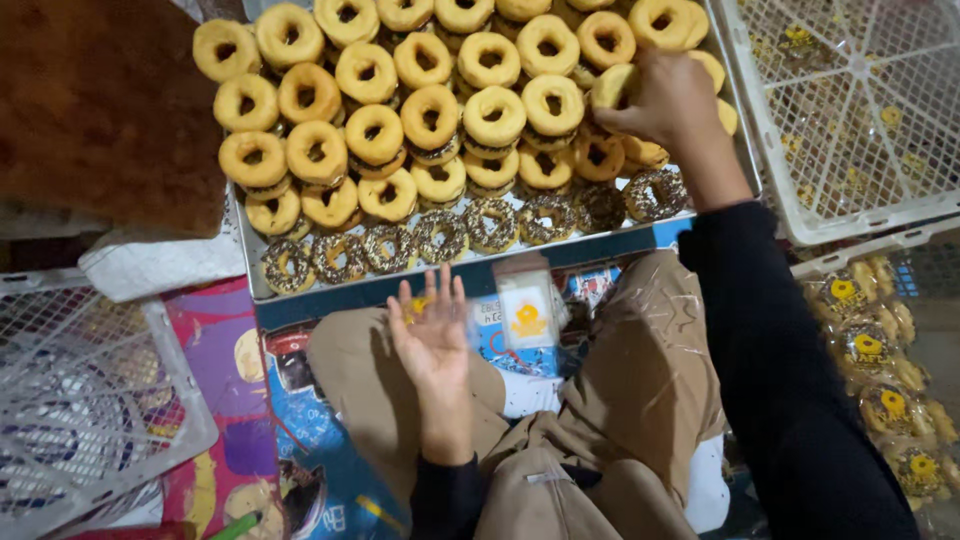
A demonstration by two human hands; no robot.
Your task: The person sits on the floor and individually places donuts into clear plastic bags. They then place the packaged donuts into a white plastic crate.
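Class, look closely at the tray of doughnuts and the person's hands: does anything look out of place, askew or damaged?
Nothing looks damaged or spilled. The doughnuts are heaped unevenly on the tray, some tilted. The right hand grips one; the left hand is open beside a small clear bag.

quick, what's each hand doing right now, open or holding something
Left hand: open, palm up, by a clear plastic bag.
Right hand: closed on a plain doughnut on the tray.
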